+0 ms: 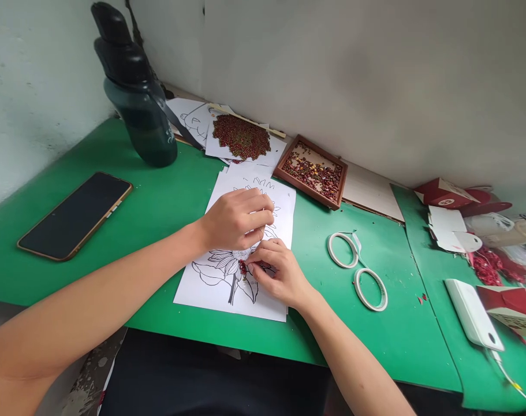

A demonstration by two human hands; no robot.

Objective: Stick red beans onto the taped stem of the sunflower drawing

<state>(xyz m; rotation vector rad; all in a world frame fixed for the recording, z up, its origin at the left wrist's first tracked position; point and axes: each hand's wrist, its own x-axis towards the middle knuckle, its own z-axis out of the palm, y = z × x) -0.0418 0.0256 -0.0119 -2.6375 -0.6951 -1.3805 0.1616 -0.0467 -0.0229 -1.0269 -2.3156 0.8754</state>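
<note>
Perhaps red seeds (243, 268), mostly hidden, in right hand's (276, 271) pinching grip (left hand (237, 219) curled, grip unclear) on flower drawing (211, 283).

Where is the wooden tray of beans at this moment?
In the head view, the wooden tray of beans lies near the wall, beyond the flower drawing, right of the finished bean picture.

Both forearms are bare, with no sleeves in view. The left hand (237, 219) and right hand (280, 274) wear no rings or gloves.

Even soft daylight, faint shadows, sharp centre, wide-angle stretch at edges, no glare.
</note>
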